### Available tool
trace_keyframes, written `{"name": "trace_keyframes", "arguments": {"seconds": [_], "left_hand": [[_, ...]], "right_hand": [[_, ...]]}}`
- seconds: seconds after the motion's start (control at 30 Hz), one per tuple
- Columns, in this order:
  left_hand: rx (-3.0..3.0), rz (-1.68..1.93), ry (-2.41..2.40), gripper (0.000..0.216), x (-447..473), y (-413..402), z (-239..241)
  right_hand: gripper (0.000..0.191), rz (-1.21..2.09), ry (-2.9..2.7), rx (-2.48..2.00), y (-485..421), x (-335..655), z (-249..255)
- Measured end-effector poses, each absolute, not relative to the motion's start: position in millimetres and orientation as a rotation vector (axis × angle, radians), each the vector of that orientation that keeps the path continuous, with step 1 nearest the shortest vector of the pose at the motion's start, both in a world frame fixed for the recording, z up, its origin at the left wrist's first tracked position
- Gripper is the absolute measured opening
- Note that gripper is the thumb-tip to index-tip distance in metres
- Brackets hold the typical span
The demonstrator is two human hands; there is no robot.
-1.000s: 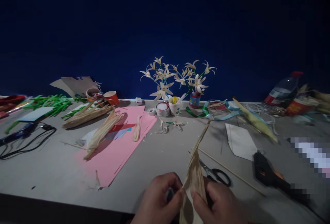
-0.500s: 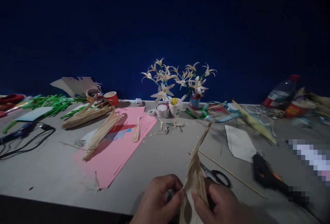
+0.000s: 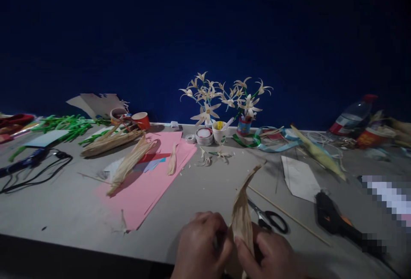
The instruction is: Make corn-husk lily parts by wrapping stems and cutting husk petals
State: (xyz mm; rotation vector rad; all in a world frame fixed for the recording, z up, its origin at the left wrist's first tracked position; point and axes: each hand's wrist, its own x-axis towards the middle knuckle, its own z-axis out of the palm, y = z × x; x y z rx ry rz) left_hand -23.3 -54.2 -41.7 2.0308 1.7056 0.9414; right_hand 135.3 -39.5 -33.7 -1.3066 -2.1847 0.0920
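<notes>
A dry, pale corn husk (image 3: 242, 217) stands upright at the table's near edge, its narrow tip curling to the right. My right hand (image 3: 271, 253) grips its lower part, thumb across the front. Closed at the husk's left edge, my left hand (image 3: 204, 244) pinches it with the fingertips; the exact contact is partly hidden. Just behind my right hand lie scissors (image 3: 272, 221) with black handles. A thin stick (image 3: 289, 217) slants across the table beside them. Further right rests a black glue gun (image 3: 334, 219).
Pink paper (image 3: 154, 193) with more husks (image 3: 131, 165) lies to the left. Husk flowers (image 3: 207, 112) stand in cups at the back, near a paper cup (image 3: 220, 133) and ribbon (image 3: 272, 146). White paper (image 3: 300, 178), a green husk (image 3: 319, 155) and a bottle (image 3: 353, 116) are on the right.
My left hand has turned and moved slightly right, closer to my right hand. The husk's top has bent further right and its lower part is now more covered by my hands.
</notes>
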Motion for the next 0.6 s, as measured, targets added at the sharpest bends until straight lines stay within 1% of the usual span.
{"name": "trace_keyframes", "arguments": {"seconds": [0.1, 0.2, 0.33, 0.43, 0.53, 0.6], "left_hand": [[2.070, 0.976, 1.760, 0.011, -22.9, -52.7, -46.2], [2.083, 0.967, 1.789, 0.012, -22.7, -51.9, -44.0], [2.066, 0.999, 1.707, 0.014, -22.8, -53.1, -33.8], [2.059, 0.980, 1.627, 0.015, -23.0, -53.9, -28.8], [2.163, 1.018, 1.574, 0.016, -22.2, -52.1, -30.6], [2.241, 1.074, 1.575, 0.017, -20.3, -48.9, -32.9]], "right_hand": [[0.053, 0.154, -2.167, -1.296, -39.1, 134.3, -35.5], [0.046, 0.205, -2.166, -1.280, -38.3, 135.3, -39.4], [0.034, 0.289, -2.179, -1.298, -37.1, 137.4, -39.2], [0.025, 0.324, -2.141, -1.421, -35.5, 136.6, -33.9], [0.028, 0.476, -2.122, -1.470, -32.6, 134.9, -28.9], [0.031, 0.458, -2.148, -1.427, -30.5, 134.9, -26.7]]}}
